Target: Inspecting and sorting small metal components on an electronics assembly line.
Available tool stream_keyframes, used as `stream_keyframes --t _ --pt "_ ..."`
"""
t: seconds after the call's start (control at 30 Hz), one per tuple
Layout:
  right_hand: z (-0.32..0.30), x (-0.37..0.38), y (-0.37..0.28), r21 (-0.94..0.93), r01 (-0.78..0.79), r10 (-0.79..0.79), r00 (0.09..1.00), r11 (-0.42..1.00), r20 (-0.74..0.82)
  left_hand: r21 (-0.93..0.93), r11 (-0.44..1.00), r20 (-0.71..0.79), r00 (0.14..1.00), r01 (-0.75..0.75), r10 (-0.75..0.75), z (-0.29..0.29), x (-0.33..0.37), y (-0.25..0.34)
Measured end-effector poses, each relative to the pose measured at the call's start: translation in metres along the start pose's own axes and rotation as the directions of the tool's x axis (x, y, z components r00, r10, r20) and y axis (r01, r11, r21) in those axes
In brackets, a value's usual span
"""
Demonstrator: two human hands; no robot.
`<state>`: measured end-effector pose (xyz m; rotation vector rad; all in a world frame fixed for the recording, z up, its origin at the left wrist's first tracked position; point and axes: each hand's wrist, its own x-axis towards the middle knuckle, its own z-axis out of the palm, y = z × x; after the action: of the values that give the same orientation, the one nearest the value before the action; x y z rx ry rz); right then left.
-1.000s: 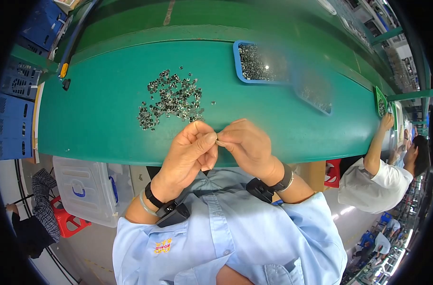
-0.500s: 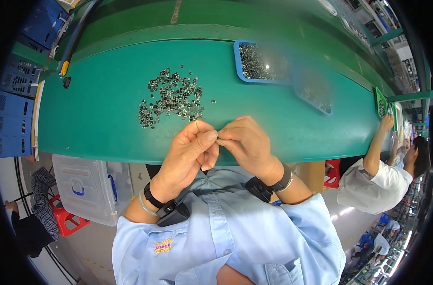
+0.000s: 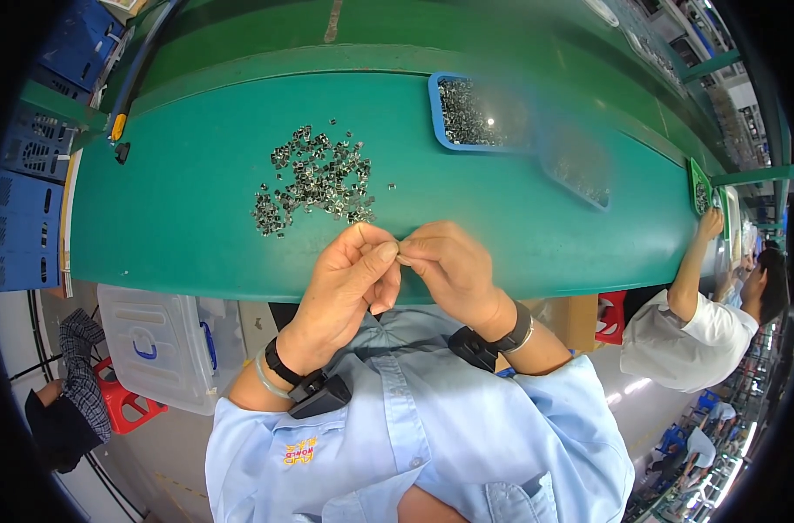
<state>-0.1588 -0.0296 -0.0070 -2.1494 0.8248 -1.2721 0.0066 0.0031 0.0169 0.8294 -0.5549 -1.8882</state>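
Over the near edge of the green table (image 3: 196,235), my left hand (image 3: 353,270) and my right hand (image 3: 449,266) meet at the fingertips. Both are closed in a pinch, thumb against forefinger. Whatever lies between the fingertips is too small and hidden to make out. Just beyond my hands a loose pile of small shiny metal pieces (image 3: 318,179) is spread on the table. One single piece (image 3: 392,186) lies apart, to the right of the pile.
A blue tray (image 3: 435,113) full of similar small pieces stands at the back right, beside a blurred second tray (image 3: 580,196). At far right a co-worker (image 3: 689,336) reaches to a green tray (image 3: 695,179). A lidded clear plastic box (image 3: 157,349) stands below the table's left side.
My right hand's knuckles have dipped slightly, while the fingertips of both hands stay together in the same place. The pile and trays look unchanged.
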Motion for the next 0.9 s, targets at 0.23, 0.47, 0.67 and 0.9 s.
stream_keyframes --t 0.23,0.47,0.67,0.9 --pt "-0.006 0.003 -0.005 0.186 -0.108 0.110 0.994 0.977 -0.004 -0.121 0.992 0.107 0.994 0.041 -0.029 -0.002 0.002 0.003" --pt "-0.005 0.001 -0.005 0.248 -0.135 0.134 0.991 0.959 0.020 -0.181 0.982 0.134 0.991 0.055 -0.031 -0.005 0.004 -0.004" --pt "-0.005 -0.001 -0.005 0.236 -0.122 0.119 0.993 0.964 0.026 -0.172 0.984 0.128 0.991 0.055 -0.033 -0.005 0.005 -0.005" --pt "-0.005 -0.001 -0.007 0.233 -0.180 0.179 0.984 0.956 0.027 -0.049 0.998 0.073 0.997 0.026 -0.023 0.001 0.002 0.003"
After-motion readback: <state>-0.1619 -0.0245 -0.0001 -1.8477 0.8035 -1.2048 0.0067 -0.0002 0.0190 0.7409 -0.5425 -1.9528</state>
